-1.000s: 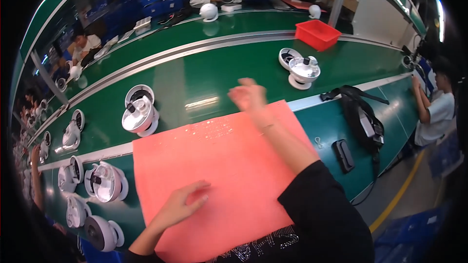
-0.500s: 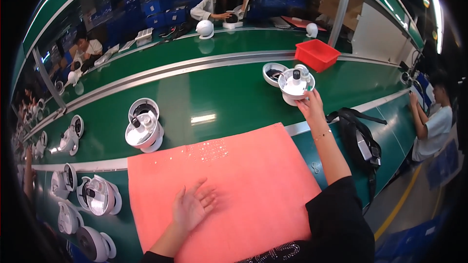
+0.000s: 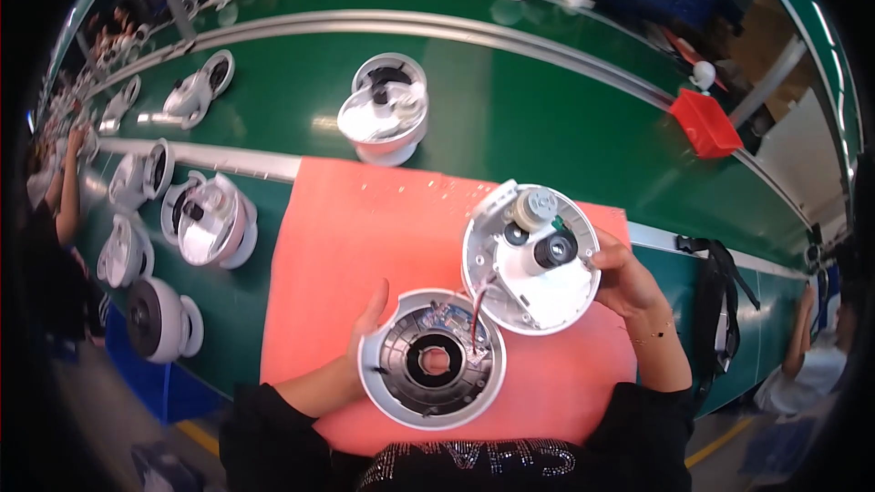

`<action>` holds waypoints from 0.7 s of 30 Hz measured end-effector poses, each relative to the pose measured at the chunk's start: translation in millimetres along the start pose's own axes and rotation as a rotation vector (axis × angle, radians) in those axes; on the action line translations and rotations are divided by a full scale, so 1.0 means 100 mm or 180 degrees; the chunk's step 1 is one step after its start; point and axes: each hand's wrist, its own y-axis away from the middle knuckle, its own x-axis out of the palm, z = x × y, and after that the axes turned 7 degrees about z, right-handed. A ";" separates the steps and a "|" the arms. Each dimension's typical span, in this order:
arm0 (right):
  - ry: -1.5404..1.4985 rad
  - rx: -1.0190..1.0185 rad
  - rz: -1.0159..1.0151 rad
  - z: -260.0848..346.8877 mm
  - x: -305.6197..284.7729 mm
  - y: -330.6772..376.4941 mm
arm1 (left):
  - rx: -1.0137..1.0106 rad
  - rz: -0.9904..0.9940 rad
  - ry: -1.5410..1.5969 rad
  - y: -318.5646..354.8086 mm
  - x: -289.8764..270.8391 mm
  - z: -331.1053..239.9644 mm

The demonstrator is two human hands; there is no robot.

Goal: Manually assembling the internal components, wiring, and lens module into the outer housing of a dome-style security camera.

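In my right hand (image 3: 627, 275) is the white camera body (image 3: 547, 296), an open round shell with a black lens and a clear-grey round part inside. The thumb lies on its right rim, and the other fingers are mostly hidden behind. Below and left of it, a white ring-shaped camera cover (image 3: 387, 394) shows its grey inside and a small blue circuit board. Thin wires join cover and body. My left hand (image 3: 366, 326) holds the cover's left side, thumb raised beside the rim, fingers hidden underneath. Both parts are over the pink mat (image 3: 324, 246).
Small screws (image 3: 401, 189) lie along the mat's far edge. Another opened camera (image 3: 387, 114) stands on the green belt (image 3: 510, 82). Several camera units (image 3: 214, 223) sit left of the mat. A red bin (image 3: 704, 123) is at far right, a black bag (image 3: 720, 310) nearer. Other people work around.
My right hand has brought the camera body and its joined cover from the belt back over the mat. My left hand, empty before, now holds the cover. The view has shifted.
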 end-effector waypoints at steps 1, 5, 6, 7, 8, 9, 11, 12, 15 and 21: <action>0.0002 0.0093 0.0114 -0.05 -0.01 0.01 | -0.0069 -0.0336 -0.0177 0.14 -0.14 -0.03; -0.0002 0.0505 0.0293 -0.24 0.07 -0.01 | 0.0302 -0.0179 -0.1028 0.53 -0.21 0.05; 0.0056 0.0547 0.0315 -0.29 0.03 0.00 | 0.0322 -0.0492 -0.1373 0.51 -0.01 0.09; 0.0140 0.0740 0.0379 -0.32 0.00 0.03 | 0.0333 -0.0876 -0.1475 0.58 -0.05 0.10; 0.0511 0.0769 0.0506 -0.35 0.03 0.02 | 0.0405 -0.0931 -0.1444 0.67 -0.06 0.12; 0.0880 0.0781 0.0635 -0.37 0.05 0.01 | 0.0393 -0.1386 -0.1673 0.75 -0.06 0.14; 0.2053 -0.0121 0.0455 -0.38 0.14 0.02 | 0.0513 -0.1183 -0.1234 0.89 -0.09 0.22; 0.2254 -0.0739 0.0074 -0.37 0.33 0.07 | 0.0663 -0.0488 -0.0591 0.97 -0.11 0.27; 0.3295 -0.2221 0.0632 -0.23 0.81 0.34 | 0.0748 -0.0959 -0.1232 0.85 0.18 0.49; 0.4604 -0.2754 0.0543 -0.13 1.27 0.71 | 0.0548 -0.0532 -0.1891 0.61 0.42 0.87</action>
